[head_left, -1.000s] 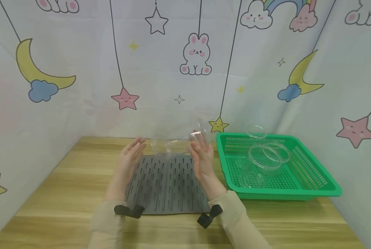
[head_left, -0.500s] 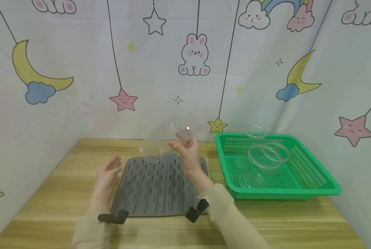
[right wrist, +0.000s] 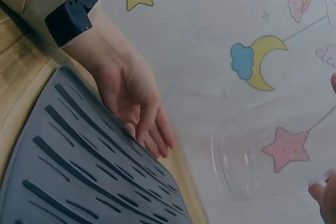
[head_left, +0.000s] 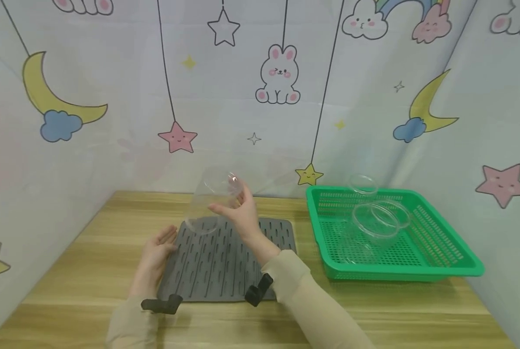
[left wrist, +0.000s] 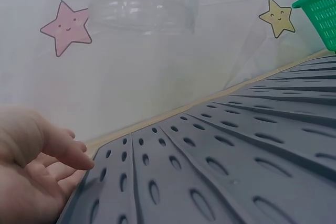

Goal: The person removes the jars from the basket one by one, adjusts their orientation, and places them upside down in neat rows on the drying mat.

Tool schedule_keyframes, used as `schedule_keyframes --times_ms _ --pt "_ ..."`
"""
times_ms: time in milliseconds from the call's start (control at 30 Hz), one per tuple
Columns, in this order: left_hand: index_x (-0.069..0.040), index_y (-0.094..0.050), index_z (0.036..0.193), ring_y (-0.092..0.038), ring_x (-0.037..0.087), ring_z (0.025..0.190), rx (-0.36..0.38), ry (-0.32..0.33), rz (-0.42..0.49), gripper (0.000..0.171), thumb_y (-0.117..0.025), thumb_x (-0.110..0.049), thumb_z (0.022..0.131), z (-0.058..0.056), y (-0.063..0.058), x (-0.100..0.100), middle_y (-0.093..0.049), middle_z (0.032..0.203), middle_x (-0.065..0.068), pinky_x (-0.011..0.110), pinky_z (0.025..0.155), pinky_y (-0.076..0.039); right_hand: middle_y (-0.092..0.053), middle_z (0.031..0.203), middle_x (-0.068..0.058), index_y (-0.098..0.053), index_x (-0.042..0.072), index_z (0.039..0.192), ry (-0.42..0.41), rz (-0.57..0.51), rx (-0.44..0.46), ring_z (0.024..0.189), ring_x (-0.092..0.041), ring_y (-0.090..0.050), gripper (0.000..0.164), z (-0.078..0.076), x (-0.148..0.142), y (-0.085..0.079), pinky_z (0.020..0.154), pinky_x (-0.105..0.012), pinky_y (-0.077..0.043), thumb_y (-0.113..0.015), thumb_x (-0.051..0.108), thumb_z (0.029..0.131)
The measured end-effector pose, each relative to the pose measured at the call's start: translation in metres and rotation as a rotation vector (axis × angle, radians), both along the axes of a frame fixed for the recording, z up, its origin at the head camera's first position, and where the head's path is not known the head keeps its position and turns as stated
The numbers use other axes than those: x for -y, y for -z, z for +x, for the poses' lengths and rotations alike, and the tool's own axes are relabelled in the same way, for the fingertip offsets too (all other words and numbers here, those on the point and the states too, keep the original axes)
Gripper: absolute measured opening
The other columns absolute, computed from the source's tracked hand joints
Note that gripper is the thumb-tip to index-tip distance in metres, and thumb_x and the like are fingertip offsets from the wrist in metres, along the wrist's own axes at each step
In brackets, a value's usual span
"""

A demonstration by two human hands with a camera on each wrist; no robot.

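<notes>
tilting down toward the left, a clear cup (head_left: 208, 206) hangs in the air above the far left part of a grey slotted mat (head_left: 218, 271), gripped near its upper end by the right hand (head_left: 243, 215), thumb on the near side and fingers behind. in the head view its long axis slants from upper right, at the fingertips, to lower left, so it is neither upright nor flat; which end is the mouth i cannot tell. the left hand (head_left: 157, 249) is free of any object, its fingers loosely extended beside the mat's left edge; whether it touches the mat i cannot tell. 0.5 s ago the cup lay farther right and closer to level; since then it has swung steeper and shifted left with the right hand. 1.0 s ago it was nearly horizontal between the 2 hands, and the left hand was raised near its lower end; now that hand is lower and farther left. on the right of the wooden table (head_left: 83, 242), the green basket (head_left: 405, 270) and the clear cups (head_left: 369, 232) within it look unchanged across the 3 head frames.
</notes>
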State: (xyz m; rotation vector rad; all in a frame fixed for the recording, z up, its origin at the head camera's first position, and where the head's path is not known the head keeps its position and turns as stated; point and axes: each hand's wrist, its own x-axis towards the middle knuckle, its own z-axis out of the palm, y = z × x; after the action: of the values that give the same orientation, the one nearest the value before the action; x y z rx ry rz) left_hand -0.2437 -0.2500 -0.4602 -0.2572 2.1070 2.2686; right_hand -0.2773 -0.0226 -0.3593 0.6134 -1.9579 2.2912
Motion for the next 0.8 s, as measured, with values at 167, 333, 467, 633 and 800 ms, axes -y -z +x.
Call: schedule_keyframes --times_ms 167,333,467,633,800 --pt "0.003 -0.008 0.154 -0.012 0.033 0.151 -0.012 -0.003 0.041 0.075 -0.033 0.019 0.086 -0.001 0.002 -0.002 -0.009 0.163 0.021 0.040 0.125 -0.016 -0.042 0.153 -0.006 -0.034 0.012 0.151 0.055 0.126 0.011 0.142 -0.026 -0.039 0.090 -0.004 0.013 0.007 0.116 -0.044 -0.038 -0.083 0.015 0.076" --pt "0.003 -0.007 0.155 -0.012 0.032 0.151 -0.007 -0.007 0.069 0.076 -0.032 0.020 0.085 -0.001 0.001 -0.001 -0.009 0.163 0.021 0.037 0.124 -0.017 -0.042 0.153 -0.009 -0.032 0.012 0.152 0.065 0.198 0.033 0.139 -0.030 -0.042 0.092 -0.007 0.023 0.013 0.111 -0.046 -0.044 -0.083 0.014 0.075" --pt "0.002 -0.007 0.155 -0.013 0.031 0.151 -0.002 -0.005 0.073 0.077 -0.032 0.021 0.085 0.000 0.002 -0.001 -0.009 0.163 0.020 0.036 0.125 -0.016 -0.043 0.152 -0.012 -0.033 0.011 0.152 0.079 0.241 0.033 0.136 -0.033 -0.046 0.093 -0.008 0.028 0.017 0.106 -0.047 -0.048 -0.084 0.014 0.075" --pt "0.002 -0.007 0.155 -0.012 0.031 0.151 -0.006 0.002 0.071 0.079 -0.032 0.022 0.083 0.000 0.005 0.001 -0.008 0.163 0.020 0.036 0.125 -0.016 -0.047 0.148 -0.014 -0.035 0.011 0.151 0.086 0.286 0.011 0.132 -0.034 -0.050 0.092 -0.010 0.032 0.024 0.103 -0.049 -0.050 -0.086 0.016 0.073" --pt "0.001 -0.007 0.155 -0.013 0.031 0.151 -0.004 -0.004 0.070 0.080 -0.033 0.022 0.083 -0.001 0.007 0.002 -0.008 0.163 0.019 0.035 0.124 -0.018 -0.047 0.149 -0.012 -0.036 0.010 0.150 0.081 0.313 -0.003 0.135 -0.031 -0.048 0.092 -0.013 0.033 0.031 0.107 -0.047 -0.047 -0.086 0.017 0.073"
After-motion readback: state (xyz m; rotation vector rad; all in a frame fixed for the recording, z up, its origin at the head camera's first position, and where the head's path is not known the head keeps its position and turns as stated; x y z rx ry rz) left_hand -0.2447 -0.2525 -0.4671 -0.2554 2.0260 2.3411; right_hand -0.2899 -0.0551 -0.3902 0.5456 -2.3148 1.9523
